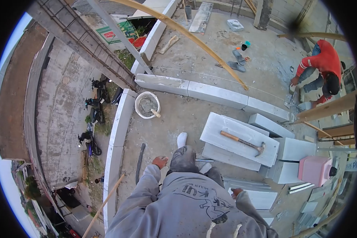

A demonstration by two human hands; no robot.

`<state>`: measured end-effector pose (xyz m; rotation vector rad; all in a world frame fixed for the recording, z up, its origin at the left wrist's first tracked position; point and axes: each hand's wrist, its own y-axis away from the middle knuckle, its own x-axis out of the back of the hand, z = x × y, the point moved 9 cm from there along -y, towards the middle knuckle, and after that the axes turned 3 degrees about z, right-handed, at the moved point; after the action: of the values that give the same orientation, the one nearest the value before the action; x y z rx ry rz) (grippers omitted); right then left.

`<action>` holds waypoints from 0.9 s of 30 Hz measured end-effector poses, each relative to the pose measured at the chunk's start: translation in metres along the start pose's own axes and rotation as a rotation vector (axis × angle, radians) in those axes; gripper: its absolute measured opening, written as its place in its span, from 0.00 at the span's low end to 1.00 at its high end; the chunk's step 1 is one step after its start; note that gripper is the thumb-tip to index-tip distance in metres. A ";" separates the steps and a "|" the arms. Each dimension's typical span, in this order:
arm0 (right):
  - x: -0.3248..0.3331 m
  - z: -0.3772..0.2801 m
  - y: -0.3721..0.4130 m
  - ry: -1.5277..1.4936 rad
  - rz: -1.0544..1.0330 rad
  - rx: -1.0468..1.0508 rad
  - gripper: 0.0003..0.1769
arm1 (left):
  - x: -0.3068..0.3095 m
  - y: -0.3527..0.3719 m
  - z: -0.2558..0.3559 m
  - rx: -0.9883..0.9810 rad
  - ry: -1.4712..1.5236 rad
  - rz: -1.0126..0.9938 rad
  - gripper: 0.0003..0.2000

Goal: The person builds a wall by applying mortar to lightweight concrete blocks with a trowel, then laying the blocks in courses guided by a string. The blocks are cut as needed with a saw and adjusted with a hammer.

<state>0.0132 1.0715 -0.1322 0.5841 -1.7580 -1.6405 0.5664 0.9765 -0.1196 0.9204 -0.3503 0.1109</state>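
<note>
My left hand (pixel 160 161) hangs beside my left knee with its fingers curled; whether anything is in it cannot be made out. Low on the right, my right hand (pixel 237 193) is near the edge of a white block (pixel 258 199), partly hidden by the sleeve. A hammer (pixel 242 141) with a wooden handle lies on the top block (pixel 214 129) of a stack in front of me. Ahead to the left stands a white bucket (pixel 139 110) of grey mortar, with a wooden-handled tool (pixel 156 114) in it.
Low block walls (pixel 216 95) run ahead and along the left edge (pixel 117 135), beyond which the ground lies far below. A co-worker in red (pixel 321 59) crouches at the upper right. A pink container (pixel 314 169) stands right. A dark hose-like piece (pixel 140 162) lies near my left hand.
</note>
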 end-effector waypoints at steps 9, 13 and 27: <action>0.101 -0.083 -0.050 1.087 0.688 0.609 0.13 | 0.061 -0.074 0.076 -0.149 -0.380 -0.005 0.25; 0.131 -0.252 0.063 -0.354 0.568 0.382 0.16 | 0.149 -0.128 0.057 -0.132 -0.053 0.090 0.25; -0.012 -0.599 0.080 0.278 0.353 0.715 0.24 | 0.378 -0.112 -0.050 0.101 0.268 0.600 0.22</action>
<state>0.4611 0.6726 -0.0542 0.7187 -2.0652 -0.6322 0.9610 0.9279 -0.1032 0.8629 -0.3636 0.8014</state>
